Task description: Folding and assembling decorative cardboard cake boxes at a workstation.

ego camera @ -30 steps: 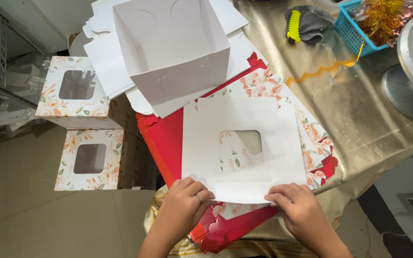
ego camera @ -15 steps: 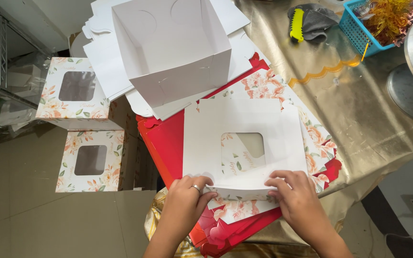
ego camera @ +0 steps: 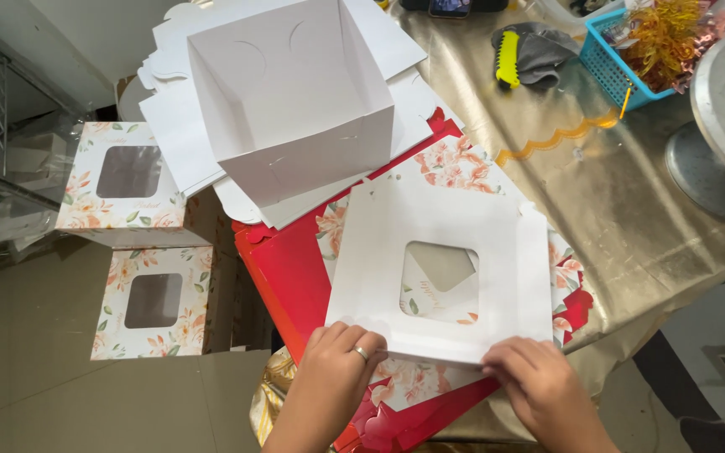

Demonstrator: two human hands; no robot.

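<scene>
White window lid (ego camera: 442,268) — a flat cardboard piece with a square cut-out — lies white side up on a pile of floral flat sheets (ego camera: 455,164) and red cardboard (ego camera: 287,268) at the near edge of the gold-covered table (ego camera: 631,201). Left hand (ego camera: 337,369), ring on one finger, has its fingers curled over the lid's near left corner; right hand (ego camera: 539,390) presses fingertips down on the near right edge, folding that flap. An open white box (ego camera: 295,101) sits behind on more white blanks. Two finished floral boxes (ego camera: 127,243) stand off to the left — well apart.
</scene>
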